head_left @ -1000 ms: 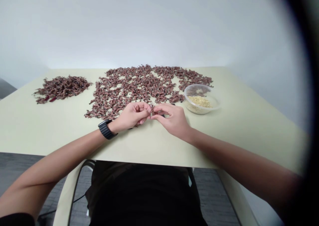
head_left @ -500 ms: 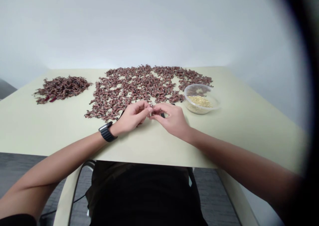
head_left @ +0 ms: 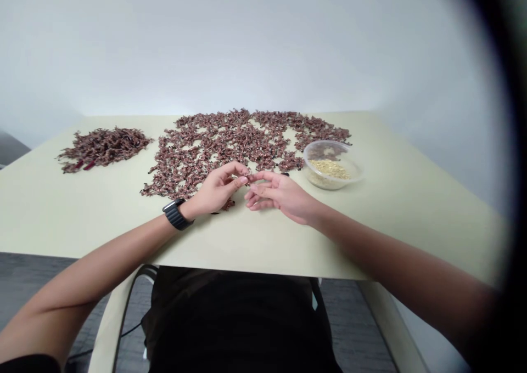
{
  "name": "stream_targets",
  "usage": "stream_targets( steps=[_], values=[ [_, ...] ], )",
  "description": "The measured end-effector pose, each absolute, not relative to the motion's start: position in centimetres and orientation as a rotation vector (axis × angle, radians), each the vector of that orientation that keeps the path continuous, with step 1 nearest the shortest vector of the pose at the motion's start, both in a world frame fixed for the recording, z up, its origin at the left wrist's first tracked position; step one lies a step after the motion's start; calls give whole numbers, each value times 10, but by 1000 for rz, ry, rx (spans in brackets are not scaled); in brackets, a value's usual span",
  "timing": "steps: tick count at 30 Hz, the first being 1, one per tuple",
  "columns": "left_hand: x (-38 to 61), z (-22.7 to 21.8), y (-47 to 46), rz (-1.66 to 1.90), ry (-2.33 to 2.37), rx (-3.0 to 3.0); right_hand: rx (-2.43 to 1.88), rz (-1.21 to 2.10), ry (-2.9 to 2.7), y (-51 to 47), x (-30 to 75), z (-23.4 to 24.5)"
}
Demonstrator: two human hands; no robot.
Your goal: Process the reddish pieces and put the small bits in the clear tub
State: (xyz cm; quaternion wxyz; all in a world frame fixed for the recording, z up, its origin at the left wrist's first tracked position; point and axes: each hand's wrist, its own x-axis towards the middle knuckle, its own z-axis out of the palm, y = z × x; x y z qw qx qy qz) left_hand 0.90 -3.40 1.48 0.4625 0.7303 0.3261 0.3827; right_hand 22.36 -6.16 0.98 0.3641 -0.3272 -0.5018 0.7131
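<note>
My left hand [head_left: 217, 190] is closed in a pinch, thumb against forefinger, on a small reddish-brown piece [head_left: 248, 176] whose exact kind I cannot make out. Close against it, my right hand [head_left: 284, 195] has its fingers apart, the forefinger reaching to the left fingertips. Just beyond both hands spreads a wide layer of small reddish-brown, knotted-looking pieces [head_left: 222, 142] with dark ends. A few of them lie under my left hand. To the right of my right hand stands a clear plastic bowl [head_left: 329, 184] holding many tiny gold-coloured bits [head_left: 331, 169].
A separate heap of longer reddish-brown strands [head_left: 107, 146] lies at the left of the pale yellow table [head_left: 263, 247]. Behind the table rises a white wall [head_left: 247, 44]. A small black object [head_left: 285, 174] sits by the bowl, partly hidden.
The fingers of my right hand have spread from a pinch, and the hand has turned so its lower fingers show. My left hand stays in nearly the same place, still pinching.
</note>
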Motion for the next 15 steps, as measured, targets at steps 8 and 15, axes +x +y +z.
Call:
stream_targets(
  steps=[8, 15],
  values=[
    [8, 12, -34, 1100, 980, 1925, -768, 1993, -1028, -63, 223, 8],
    [9, 16, -42, 1055, 1065, 2238, -753, 1964, -1025, -65, 219, 3]
  ],
)
